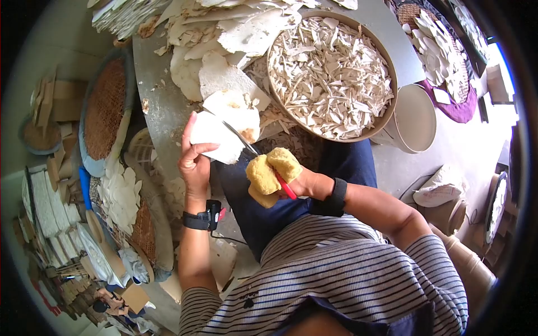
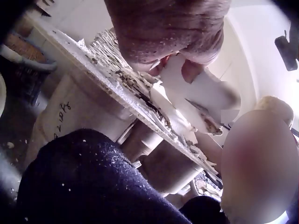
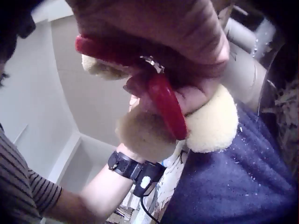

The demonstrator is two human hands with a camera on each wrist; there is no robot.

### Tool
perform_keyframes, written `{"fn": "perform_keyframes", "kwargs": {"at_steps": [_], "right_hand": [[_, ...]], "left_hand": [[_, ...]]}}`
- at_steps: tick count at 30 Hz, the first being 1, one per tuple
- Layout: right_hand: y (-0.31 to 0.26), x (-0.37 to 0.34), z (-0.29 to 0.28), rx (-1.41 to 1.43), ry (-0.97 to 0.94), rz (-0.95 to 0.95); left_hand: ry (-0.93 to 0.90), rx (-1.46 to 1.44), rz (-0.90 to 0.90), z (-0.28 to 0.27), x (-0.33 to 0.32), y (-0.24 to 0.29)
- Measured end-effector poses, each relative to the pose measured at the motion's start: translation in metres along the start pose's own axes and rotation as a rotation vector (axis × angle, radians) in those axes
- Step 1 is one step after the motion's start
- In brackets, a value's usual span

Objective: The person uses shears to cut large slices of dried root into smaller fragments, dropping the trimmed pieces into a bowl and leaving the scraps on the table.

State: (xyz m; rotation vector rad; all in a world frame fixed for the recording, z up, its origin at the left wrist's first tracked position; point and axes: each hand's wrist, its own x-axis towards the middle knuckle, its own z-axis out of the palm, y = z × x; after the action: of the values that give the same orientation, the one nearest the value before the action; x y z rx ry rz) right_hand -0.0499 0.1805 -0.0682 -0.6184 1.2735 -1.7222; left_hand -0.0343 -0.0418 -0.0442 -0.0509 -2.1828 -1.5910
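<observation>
The person's left hand [image 1: 193,168] pinches a flat white sheet-like piece [image 1: 216,139] between thumb and fingers, above the near edge of the grey metal surface [image 1: 151,78]. The right hand [image 1: 307,182], to its right and apart from it, is curled round a pair of metal scissors with red handles [image 1: 286,186]. Soft yellow sponge pads [image 1: 262,175] sit about those handles, which stand apart from each other in the right wrist view. The scissors point far and left, a blade reaching over the right part of the white piece; whether it is cutting cannot be told.

Just beyond, a pale piece with brown stains [image 1: 251,127] lies near the blade tip. Farther off, irregular white slabs [image 1: 241,33] are heaped on the surface. To their right, a round tan-rimmed tray [image 1: 394,84] is filled with narrow white strips [image 1: 330,73]. A white plastic bucket [image 1: 414,120] stands just right of the tray, and a round brown woven tray [image 1: 103,109] leans at left.
</observation>
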Motion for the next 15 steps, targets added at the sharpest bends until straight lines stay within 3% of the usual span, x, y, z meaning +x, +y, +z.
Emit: {"fn": "perform_keyframes", "kwargs": {"at_steps": [1,4,7,10,12,15], "right_hand": [[0.0,0.002,0.001,0.045,0.007,0.05],[-0.009,0.0,-0.002,-0.209,0.042,-0.036],[-0.003,0.0,-0.002,-0.063,0.085,-0.054],[0.001,-0.005,-0.001,-0.077,0.125,-0.263],[0.019,-0.006,-0.014,-0.572,0.115,-0.424],[0.005,-0.018,-0.004,-0.511,0.089,-0.269]], "left_hand": [[0.001,0.047,0.025,0.0,0.0,0.0],[0.022,0.209,0.093,0.0,0.0,0.002],[0.085,0.328,0.153,0.002,-0.001,0.004],[0.35,-0.028,-0.293,0.0,-0.011,0.005],[0.402,-0.297,-0.443,-0.002,-0.011,0.02],[0.405,-0.678,-0.628,-0.001,-0.018,0.034]]}}
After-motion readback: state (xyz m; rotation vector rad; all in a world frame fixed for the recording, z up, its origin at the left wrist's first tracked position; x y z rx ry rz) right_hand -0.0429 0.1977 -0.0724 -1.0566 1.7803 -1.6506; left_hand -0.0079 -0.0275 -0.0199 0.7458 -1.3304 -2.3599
